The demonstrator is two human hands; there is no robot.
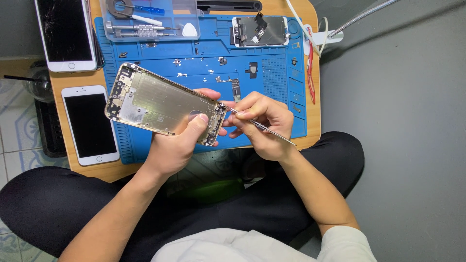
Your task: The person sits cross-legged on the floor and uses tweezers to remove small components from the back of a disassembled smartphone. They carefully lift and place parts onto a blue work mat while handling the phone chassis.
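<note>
A gold-edged phone housing (162,103) with a pale silver-grey interior sits against a bright blue work mat (286,92), which is dotted with small dark and silvery parts. The mat lies on a light, honey-coloured wooden table (92,170). Two white phones flank it: one with a plain black screen (90,123), one whose black screen shows a web of pale cracks (65,33). Silver tweezers (259,125) catch the light. A clear plastic tray (150,19) holds a white pick, a blue-handled tool and silver bits. Thin red tools (310,65) lie at the mat's edge beside a white cable (298,19). Black trousers (272,204), a white shirt (233,245), a grey floor (403,121) and pale blue patterned tiles (19,140) frame the scene.
</note>
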